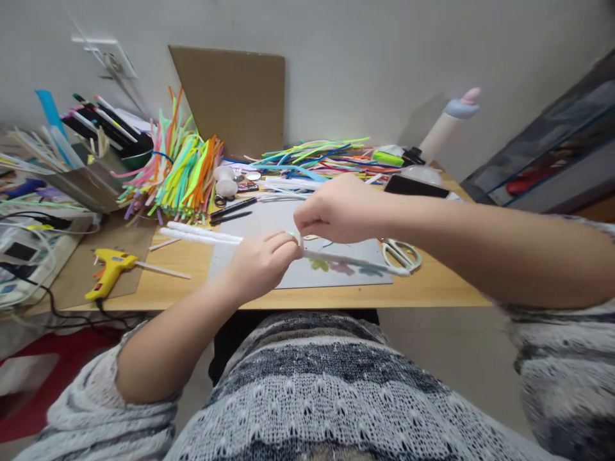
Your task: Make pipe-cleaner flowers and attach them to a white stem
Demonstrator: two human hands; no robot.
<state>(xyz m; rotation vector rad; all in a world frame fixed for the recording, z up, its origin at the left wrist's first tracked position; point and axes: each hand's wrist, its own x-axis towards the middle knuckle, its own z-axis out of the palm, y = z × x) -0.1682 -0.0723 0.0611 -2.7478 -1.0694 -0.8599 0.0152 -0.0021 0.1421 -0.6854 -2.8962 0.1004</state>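
Observation:
My left hand (264, 262) is closed around a bundle of white pipe cleaners (202, 235), whose ends stick out to the left and right of the fist. Close beside it, my right hand (331, 211) is bent into a fist at the bundle, fingertips turned down and mostly hidden. A short white piece shows between the two hands, so the right fingers seem to pinch a pipe cleaner there. Beneath both hands lies a pale sheet (288, 279) with coloured flower-like shapes. Scissors with pale handles (402, 256) rest at the sheet's right edge.
A yellow glue gun (113, 272) lies at left near a power strip (33, 256). Behind are bunches of coloured pipe cleaners (180, 179), black pens (233, 210), a leaning cardboard panel (235, 96), a dark phone-like slab (416, 186) and a tall cream tube (439, 134).

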